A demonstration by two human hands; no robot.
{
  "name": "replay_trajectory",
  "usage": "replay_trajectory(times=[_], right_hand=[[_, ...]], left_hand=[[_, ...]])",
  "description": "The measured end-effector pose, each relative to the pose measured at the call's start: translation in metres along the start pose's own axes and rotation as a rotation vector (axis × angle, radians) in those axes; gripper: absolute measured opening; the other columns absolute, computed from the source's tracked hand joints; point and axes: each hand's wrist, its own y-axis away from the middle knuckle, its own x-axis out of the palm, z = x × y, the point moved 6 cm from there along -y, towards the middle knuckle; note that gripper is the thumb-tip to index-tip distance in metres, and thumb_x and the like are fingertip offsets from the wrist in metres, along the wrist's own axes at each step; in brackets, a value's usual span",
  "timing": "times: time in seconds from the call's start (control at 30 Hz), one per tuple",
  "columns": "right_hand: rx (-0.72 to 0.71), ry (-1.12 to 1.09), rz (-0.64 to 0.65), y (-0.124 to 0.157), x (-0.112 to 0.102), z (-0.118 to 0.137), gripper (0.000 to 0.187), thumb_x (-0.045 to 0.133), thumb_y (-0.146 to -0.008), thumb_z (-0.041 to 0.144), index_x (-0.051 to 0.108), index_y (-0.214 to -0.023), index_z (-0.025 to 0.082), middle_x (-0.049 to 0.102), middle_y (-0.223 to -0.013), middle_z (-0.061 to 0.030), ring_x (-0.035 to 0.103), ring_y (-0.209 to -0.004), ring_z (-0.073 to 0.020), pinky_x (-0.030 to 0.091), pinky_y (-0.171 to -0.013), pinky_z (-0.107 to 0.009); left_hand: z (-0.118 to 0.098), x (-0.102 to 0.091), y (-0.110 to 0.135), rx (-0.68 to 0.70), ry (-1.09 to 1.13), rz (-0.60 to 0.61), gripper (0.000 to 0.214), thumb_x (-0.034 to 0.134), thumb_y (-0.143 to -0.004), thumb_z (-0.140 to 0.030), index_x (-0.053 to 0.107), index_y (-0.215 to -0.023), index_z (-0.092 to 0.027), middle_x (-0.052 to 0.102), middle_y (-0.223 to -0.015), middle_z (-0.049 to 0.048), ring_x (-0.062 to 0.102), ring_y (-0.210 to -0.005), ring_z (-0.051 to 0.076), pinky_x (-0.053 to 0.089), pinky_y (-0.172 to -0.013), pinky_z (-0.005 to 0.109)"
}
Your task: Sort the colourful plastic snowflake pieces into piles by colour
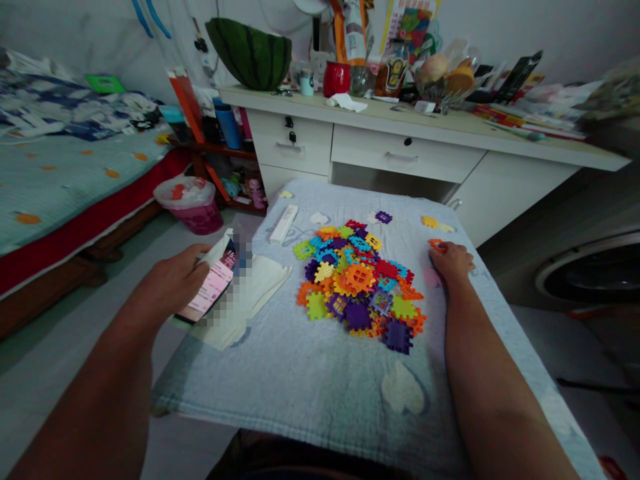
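Note:
My left hand (173, 283) is closed at the left of the cloth-covered table, pinching the edge of a thin white sheet (219, 248). Right beside it is a phone (213, 290) with a lit pink screen, partly blurred out. Pale folded paper (263, 283) lies under and beside the phone. My right hand (453, 260) rests at the right side of the table, fingers closed on an orange notched plastic building piece (436, 244). Between the hands spreads a pile of colourful interlocking pieces (357, 280). A lone purple piece (383, 217) lies behind it.
A white narrow box (284, 225) lies at the table's back left. Beyond stands a white desk (295, 107) bearing a cut watermelon (253, 53), a red pot (337, 80) and jars. At left are a bed (75, 173) and a pink bin (197, 217); a washing machine (590, 260) is at right.

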Motion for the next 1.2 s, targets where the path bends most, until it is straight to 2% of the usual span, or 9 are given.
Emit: replay_trajectory(times=[0.17,0.33,0.6,0.97,1.1,1.2], right_hand=[[-0.007,-0.004,-0.007,0.001,0.000,0.000,0.044,0.058,-0.081,0.043,0.067,-0.119,0.021,0.053,-0.130,-0.0174,0.046,-0.122,-0.0391,0.033,-0.101,-0.058],[-0.006,0.000,-0.008,0.001,0.000,0.000,0.046,0.057,-0.081,0.044,0.066,-0.120,0.021,0.052,-0.130,-0.0171,0.045,-0.121,-0.0391,0.033,-0.101,-0.058],[-0.004,-0.001,-0.006,-0.001,0.001,0.000,0.044,0.057,-0.082,0.042,0.066,-0.120,0.022,0.052,-0.131,-0.0167,0.045,-0.121,-0.0385,0.033,-0.101,-0.058],[0.001,-0.011,-0.001,0.000,0.001,0.000,0.044,0.057,-0.082,0.042,0.066,-0.120,0.022,0.053,-0.132,-0.0154,0.044,-0.123,-0.0390,0.032,-0.102,-0.057],[-0.008,-0.019,-0.019,-0.001,0.002,0.000,0.043,0.057,-0.083,0.041,0.066,-0.121,0.022,0.056,-0.128,-0.0153,0.044,-0.121,-0.0383,0.032,-0.100,-0.058],[-0.016,-0.023,-0.026,-0.001,0.003,0.000,0.042,0.057,-0.084,0.040,0.067,-0.120,0.022,0.056,-0.128,-0.0154,0.045,-0.119,-0.0379,0.032,-0.099,-0.059]], left_hand=[[0.007,0.002,-0.002,0.017,0.068,-0.021,0.055,0.027,-0.088,-0.040,0.053,-0.130,-0.017,0.067,-0.088,0.0066,0.064,-0.074,0.022,0.047,-0.065,0.031],[0.009,0.001,-0.004,0.050,0.108,-0.067,0.054,0.027,-0.087,-0.039,0.056,-0.126,-0.016,0.068,-0.095,0.0070,0.065,-0.081,0.023,0.049,-0.071,0.031],[0.012,0.004,-0.007,0.056,0.135,-0.063,0.055,0.029,-0.087,-0.039,0.055,-0.129,-0.015,0.069,-0.104,0.0084,0.065,-0.086,0.024,0.048,-0.074,0.031],[0.009,0.004,-0.003,0.047,0.159,-0.033,0.053,0.031,-0.087,-0.040,0.054,-0.130,-0.017,0.068,-0.098,0.0063,0.064,-0.082,0.022,0.047,-0.070,0.030],[0.007,0.006,0.000,-0.004,0.148,0.013,0.054,0.030,-0.087,-0.039,0.050,-0.133,-0.018,0.068,-0.088,0.0044,0.064,-0.073,0.021,0.047,-0.064,0.029],[-0.002,0.006,0.004,-0.019,0.086,0.035,0.054,0.031,-0.088,-0.038,0.046,-0.136,-0.017,0.069,-0.095,0.0074,0.065,-0.076,0.023,0.049,-0.069,0.032]])
